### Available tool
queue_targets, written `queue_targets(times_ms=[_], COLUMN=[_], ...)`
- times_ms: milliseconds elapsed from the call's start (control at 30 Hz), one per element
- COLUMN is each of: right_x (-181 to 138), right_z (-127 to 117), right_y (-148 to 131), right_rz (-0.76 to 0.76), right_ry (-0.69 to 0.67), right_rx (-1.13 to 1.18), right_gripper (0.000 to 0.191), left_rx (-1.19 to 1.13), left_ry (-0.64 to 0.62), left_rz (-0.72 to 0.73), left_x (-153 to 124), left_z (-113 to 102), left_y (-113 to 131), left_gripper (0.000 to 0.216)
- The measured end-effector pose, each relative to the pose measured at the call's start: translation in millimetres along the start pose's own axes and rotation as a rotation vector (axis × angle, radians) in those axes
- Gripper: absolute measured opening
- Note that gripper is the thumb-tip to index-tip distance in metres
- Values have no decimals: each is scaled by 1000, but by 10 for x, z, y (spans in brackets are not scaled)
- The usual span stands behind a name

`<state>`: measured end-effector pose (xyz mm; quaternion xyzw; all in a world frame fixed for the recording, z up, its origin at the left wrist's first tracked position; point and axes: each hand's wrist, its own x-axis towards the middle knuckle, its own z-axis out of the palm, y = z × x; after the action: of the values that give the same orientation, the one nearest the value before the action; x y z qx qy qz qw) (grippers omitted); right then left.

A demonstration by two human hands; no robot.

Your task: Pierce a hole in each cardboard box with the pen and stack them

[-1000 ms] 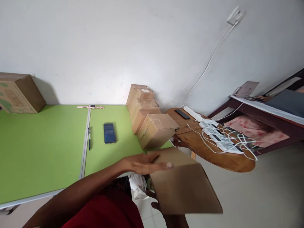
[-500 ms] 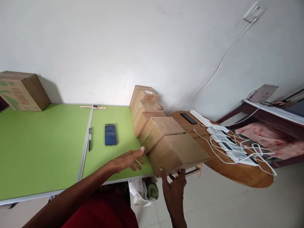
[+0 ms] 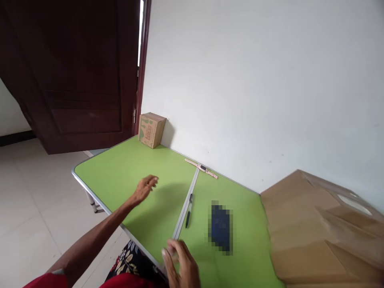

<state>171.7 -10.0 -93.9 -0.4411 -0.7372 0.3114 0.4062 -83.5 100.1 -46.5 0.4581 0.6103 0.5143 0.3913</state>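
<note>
My left hand [image 3: 146, 188] hovers over the left half of the green table [image 3: 120, 172]. Its fingers are loosely bent and nothing shows in them. At the table's front edge is my right hand [image 3: 182, 265], thumb and forefinger apart, holding nothing that I can see. The closest thing to it is a black and clear pen [image 3: 189, 211], lying beside the metal strip [image 3: 186, 202] across the table. Farther right lies a dark blue flat item [image 3: 221, 228], blurred by pixels. A pink-strapped watch [image 3: 203, 168] is stretched out along the back edge.
A printed cardboard box [image 3: 152, 130] stands at the table's far left corner, against the wall. Brown cardboard boxes [image 3: 309, 232] cover the right end. Beyond the left edge are a dark red door [image 3: 84, 80] and tiled floor [image 3: 27, 200].
The view has swung left, bringing the door into sight. My right hand has come away from the cardboard box on the right. My left hand is now over the table's left half.
</note>
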Motion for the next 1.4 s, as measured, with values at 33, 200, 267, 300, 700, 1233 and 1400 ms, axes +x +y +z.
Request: queue_targets(times_ms=[33,200,267,300,700,1233,1400], right_x=[267,1414,1780,1965,4329,3444,2570], right_z=[207,1220,1569,1712,2387,2006,1628], right_y=[-41,177,359,441,890,380,146], right_rz=[-86,-283,-231,-203,-22,245,337], right_ry=[-59,-85,-88,-86,-115,-171,-167], right_rx=[13,-66,-104,-119,-150,152,270], right_gripper=[27,50,63,68,99,103,104], left_rx=[24,72,77,80,136,121,103], left_ry=[129,559,648,679,646,603,631], left_rz=[13,50,63,69,171,63,29], left_x=[200,1148,1512,1695,3529,1905,678], left_z=[-161,-644,-764,-821,-1260,-1162,-963], left_y=[-74,-475,-586,-631,-994,-598,-444], left_gripper=[44,41,42,42,57,32,51])
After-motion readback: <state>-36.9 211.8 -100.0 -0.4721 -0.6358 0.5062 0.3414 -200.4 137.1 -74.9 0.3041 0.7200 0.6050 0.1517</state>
